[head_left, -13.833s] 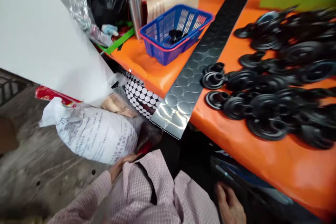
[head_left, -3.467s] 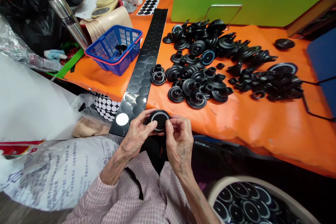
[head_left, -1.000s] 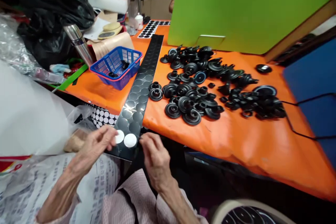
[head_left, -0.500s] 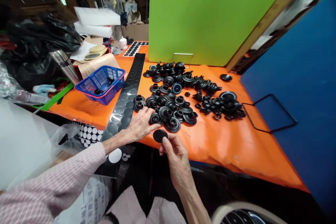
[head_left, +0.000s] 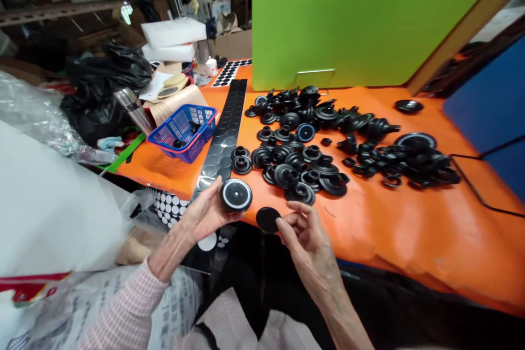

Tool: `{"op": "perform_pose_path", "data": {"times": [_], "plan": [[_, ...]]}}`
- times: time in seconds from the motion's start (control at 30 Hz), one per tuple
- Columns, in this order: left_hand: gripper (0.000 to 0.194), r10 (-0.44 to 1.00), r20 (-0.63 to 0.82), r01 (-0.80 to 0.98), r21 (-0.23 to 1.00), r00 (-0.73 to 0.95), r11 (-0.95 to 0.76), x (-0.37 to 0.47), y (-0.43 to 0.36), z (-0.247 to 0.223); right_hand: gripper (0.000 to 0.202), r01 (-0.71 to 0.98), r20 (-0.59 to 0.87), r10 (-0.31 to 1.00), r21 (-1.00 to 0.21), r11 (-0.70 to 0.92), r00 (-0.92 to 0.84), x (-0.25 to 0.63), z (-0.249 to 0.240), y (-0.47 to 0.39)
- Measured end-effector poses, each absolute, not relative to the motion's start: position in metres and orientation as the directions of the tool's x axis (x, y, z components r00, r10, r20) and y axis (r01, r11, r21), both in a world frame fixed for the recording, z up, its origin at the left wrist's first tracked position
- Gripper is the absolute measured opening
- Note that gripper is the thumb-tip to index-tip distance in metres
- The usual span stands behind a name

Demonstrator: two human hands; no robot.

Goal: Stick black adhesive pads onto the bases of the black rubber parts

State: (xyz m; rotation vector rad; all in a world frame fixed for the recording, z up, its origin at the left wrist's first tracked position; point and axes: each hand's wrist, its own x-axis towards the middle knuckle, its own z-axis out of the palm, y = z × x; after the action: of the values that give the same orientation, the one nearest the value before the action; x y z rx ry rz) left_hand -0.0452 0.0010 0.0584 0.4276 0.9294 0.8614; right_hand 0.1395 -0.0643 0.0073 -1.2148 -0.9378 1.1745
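left hand (head_left: 207, 213) half-curled, holding round black part (head_left: 236, 195), pale ring on face | right hand (head_left: 309, 238) pinching thin flat disc (head_left: 268, 220) by edge, just beside part | stepped black pieces (head_left: 286, 176) lying beyond hands on glossy orange bench (head_left: 381, 224)

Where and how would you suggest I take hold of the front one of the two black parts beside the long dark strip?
I would probably pinch the front part by its raised central hub, from above: the hub stands up from the flange, and the rear part crowds the far rim. The left hand is nearer, but holds a round black piece.
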Motion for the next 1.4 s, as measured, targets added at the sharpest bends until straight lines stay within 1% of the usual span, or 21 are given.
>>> {"op": "perform_pose_path", "data": {"times": [0.03,0.07,0.13,0.17,0.23,0.3,0.47,0.63,0.83,1.13,1.4], "plan": [[0.017,0.805,-0.518,-0.490,0.642,0.289,0.589,-0.045,-0.007,0.058,0.032,-0.187,-0.085,0.983,-0.981,-0.054,0.162,0.137,0.011,-0.066],[0.015,0.820,-0.506,-0.501,0.654,0.267,0.567,-0.046,-0.014,0.057,0.030,-0.213,-0.116,0.984,-0.973,-0.085,0.137,0.135,0.014,-0.068],[0.015,0.863,-0.456,-0.468,0.726,0.220,0.503,-0.047,-0.027,0.052,0.030,-0.261,-0.185,0.980,-0.952,-0.159,0.076,0.132,0.018,-0.072],[0.018,0.877,-0.432,-0.435,0.762,0.210,0.479,-0.048,-0.032,0.049,0.030,-0.290,-0.211,0.976,-0.939,-0.188,0.051,0.130,0.019,-0.074],[0.025,0.893,-0.399,-0.374,0.811,0.209,0.450,-0.050,-0.040,0.044,0.030,-0.330,-0.230,0.973,-0.920,-0.209,0.025,0.127,0.019,-0.076],[0.029,0.898,-0.379,-0.348,0.830,0.221,0.436,-0.052,-0.045,0.041,0.029,-0.331,-0.209,0.977,-0.925,-0.186,0.034,0.122,0.016,-0.077],[0.038,0.884,-0.349,-0.348,0.824,0.311,0.447,-0.052,-0.051,0.041,0.022,-0.296,-0.151,0.979,-0.949,-0.105,0.136,0.107,0.008,-0.078],[0.042,0.879,-0.365,-0.351,0.815,0.306,0.460,-0.050,-0.054,0.043,0.022,-0.221,-0.100,0.978,-0.973,-0.059,0.181,0.098,0.007,-0.077],[0.041,0.880,-0.360,-0.347,0.819,0.308,0.457,-0.049,-0.057,0.041,0.023,-0.166,-0.096,0.968,-0.984,-0.057,0.233,0.091,0.008,-0.078],[0.042,0.888,-0.352,-0.342,0.829,0.297,0.443,-0.047,-0.059,0.040,0.028,-0.126,-0.116,0.961,-0.988,-0.086,0.253,0.087,0.013,-0.078],[0.044,0.884,-0.383,-0.329,0.826,0.268,0.457,-0.049,-0.062,0.037,0.023,0.031,-0.050,0.960,-0.998,-0.061,0.275,0.081,0.010,-0.080]]}}
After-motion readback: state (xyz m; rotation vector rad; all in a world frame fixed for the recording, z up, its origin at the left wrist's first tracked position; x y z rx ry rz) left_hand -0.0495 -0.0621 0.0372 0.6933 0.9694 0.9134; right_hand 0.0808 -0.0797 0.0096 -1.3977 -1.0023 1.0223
